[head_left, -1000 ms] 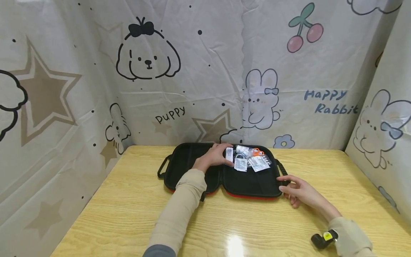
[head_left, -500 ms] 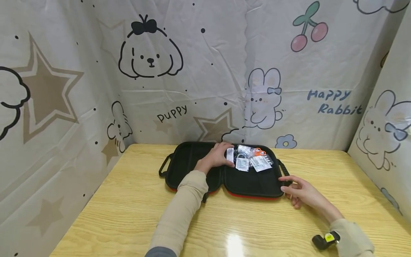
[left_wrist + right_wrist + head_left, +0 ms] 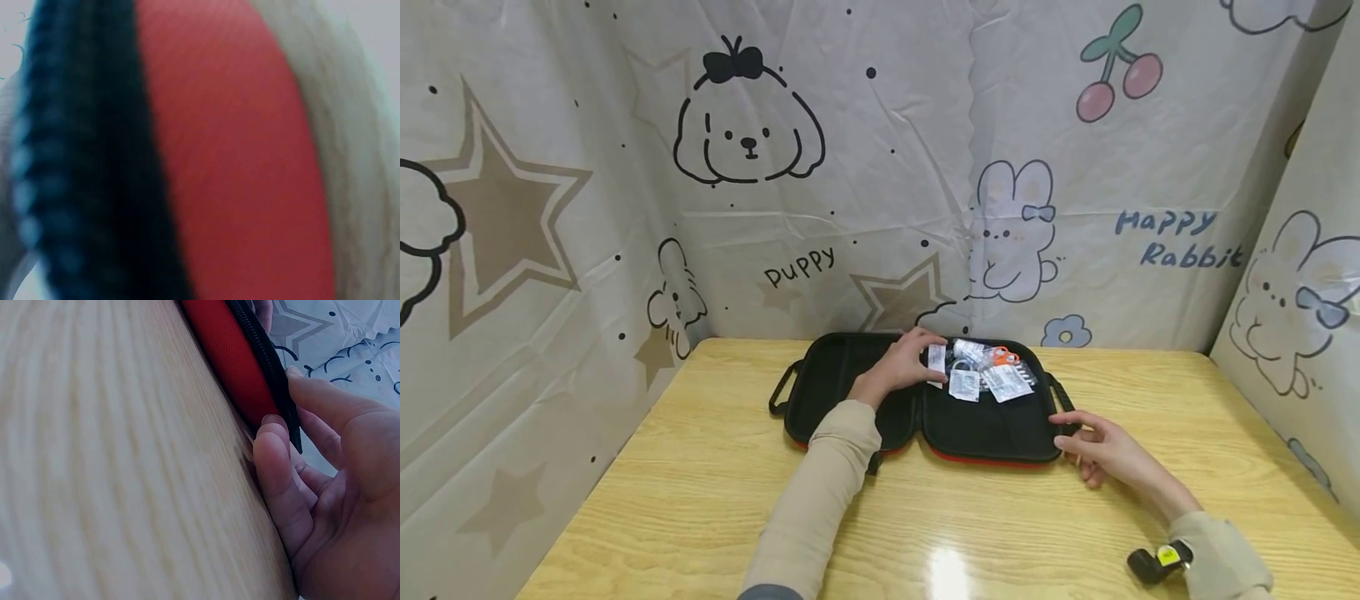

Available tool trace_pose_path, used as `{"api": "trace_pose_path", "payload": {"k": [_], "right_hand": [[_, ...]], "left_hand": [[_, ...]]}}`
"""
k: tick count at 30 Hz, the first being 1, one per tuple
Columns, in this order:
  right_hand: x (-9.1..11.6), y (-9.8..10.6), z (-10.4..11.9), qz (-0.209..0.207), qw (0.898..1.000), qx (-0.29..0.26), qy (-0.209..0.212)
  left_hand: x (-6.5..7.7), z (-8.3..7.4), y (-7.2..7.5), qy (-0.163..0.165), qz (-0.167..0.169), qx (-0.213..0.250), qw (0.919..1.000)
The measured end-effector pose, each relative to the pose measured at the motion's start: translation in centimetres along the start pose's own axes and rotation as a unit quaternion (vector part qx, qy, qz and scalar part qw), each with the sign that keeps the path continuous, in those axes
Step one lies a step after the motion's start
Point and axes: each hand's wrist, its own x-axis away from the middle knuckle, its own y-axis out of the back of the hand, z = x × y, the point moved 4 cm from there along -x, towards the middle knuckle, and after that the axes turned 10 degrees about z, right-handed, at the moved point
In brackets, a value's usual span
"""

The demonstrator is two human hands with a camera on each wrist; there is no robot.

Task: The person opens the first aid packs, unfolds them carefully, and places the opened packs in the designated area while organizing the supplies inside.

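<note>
In the head view, a zip case [image 3: 992, 437] with a black lining and red outer shell lies spread open on the table. My left hand [image 3: 897, 365] reaches over its middle and holds a small white packet [image 3: 936, 358] by its ends, between thumb and fingers. Beside that lie more white packets [image 3: 1008, 383], a clear-wrapped roll [image 3: 967, 351] and orange-handled scissors [image 3: 1004, 356]. At the case's right front corner, my right hand [image 3: 1101, 448] grips the rim between thumb and forefinger; the right wrist view shows its fingers [image 3: 275, 459] against the red side. Close red fabric [image 3: 237, 150] fills the left wrist view.
A black carry handle [image 3: 782, 388] sticks out on the case's left, another [image 3: 1060, 393] on its right near my right hand. Wooden tabletop [image 3: 1000, 533] extends in front. A printed cloth [image 3: 880, 167] hangs behind and along both sides.
</note>
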Motion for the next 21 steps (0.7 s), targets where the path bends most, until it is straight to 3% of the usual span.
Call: {"api": "trace_pose_path", "payload": {"k": [9, 21], "right_hand": [[-0.1, -0.2, -0.1, -0.005, 1.000, -0.010, -0.019], [-0.2, -0.1, -0.4, -0.003, 1.000, -0.003, -0.020]], "left_hand": [[0.4, -0.7, 1.0, -0.056, -0.008, 0.076, 0.9955], [2.3, 0.3, 3.4, -0.058, -0.017, 0.107, 0.9924]]}}
